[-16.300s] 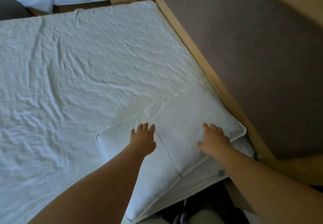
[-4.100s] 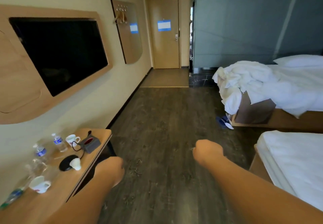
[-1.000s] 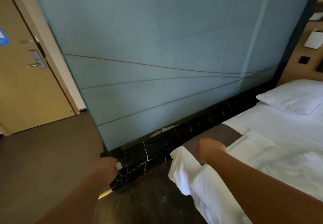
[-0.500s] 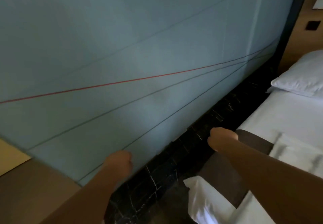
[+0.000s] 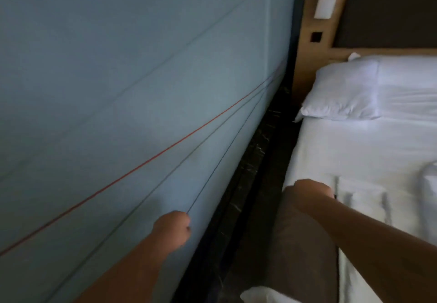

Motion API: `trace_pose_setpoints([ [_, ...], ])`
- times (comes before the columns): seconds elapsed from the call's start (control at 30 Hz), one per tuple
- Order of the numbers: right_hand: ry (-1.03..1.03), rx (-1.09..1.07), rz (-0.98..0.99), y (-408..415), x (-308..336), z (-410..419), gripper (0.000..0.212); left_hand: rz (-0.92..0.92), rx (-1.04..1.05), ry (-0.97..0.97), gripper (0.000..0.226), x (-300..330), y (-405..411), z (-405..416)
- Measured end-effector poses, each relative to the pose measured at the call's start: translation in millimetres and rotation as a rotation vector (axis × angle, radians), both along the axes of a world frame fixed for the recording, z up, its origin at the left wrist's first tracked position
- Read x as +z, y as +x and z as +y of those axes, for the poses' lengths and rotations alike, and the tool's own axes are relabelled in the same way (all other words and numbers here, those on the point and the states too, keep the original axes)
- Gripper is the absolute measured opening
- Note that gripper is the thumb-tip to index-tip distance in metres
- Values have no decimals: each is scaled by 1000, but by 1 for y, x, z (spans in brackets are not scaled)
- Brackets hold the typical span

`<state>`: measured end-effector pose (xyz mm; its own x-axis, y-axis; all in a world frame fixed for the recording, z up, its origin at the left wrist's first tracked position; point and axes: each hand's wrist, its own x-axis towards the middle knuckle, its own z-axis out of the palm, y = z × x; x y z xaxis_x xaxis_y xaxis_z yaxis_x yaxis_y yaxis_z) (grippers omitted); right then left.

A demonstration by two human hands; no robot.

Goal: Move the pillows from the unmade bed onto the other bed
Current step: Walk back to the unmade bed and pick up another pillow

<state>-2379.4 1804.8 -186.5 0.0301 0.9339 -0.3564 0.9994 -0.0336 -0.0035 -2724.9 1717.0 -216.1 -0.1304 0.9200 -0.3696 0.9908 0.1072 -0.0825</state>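
Since half a second ago, the pillow (image 5: 343, 89) has come nearer. Left hand (image 5: 172, 229), curled and empty, hangs by the blue wall (image 5: 118, 89); right hand (image 5: 309, 194), likewise fisted, is closer to the pillow lying ahead, long axis across the bed (image 5: 354, 151).

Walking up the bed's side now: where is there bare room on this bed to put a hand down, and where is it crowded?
Free: the flat white sheet between the pillow at the headboard and the rumpled duvet nearer the foot. Crowded: the head end, filled by the pillow, and the bunched bedding by the right hand. The gap between the blue partition and the bed is narrow; the left hand is beside it.
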Motion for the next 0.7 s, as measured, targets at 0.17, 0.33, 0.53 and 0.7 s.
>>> trace_pose_setpoints([
  [0.17, 38, -314, -13, 70, 29, 8, 21, -73, -224, 57, 23, 17, 44, 111],
  [0.33, 82, -479, 22, 115, 26, -9, 24, -96, -448, 33, 27, 23, 121, 164],
  [0.53, 70, -584, 52, 164, 1, -32, 8, -78, -577, 34, 21, 31, 204, 210],
  [0.7, 75, -660, 41, 202, -6, -55, 26, -32, -680, 44, 27, 30, 270, 227],
])
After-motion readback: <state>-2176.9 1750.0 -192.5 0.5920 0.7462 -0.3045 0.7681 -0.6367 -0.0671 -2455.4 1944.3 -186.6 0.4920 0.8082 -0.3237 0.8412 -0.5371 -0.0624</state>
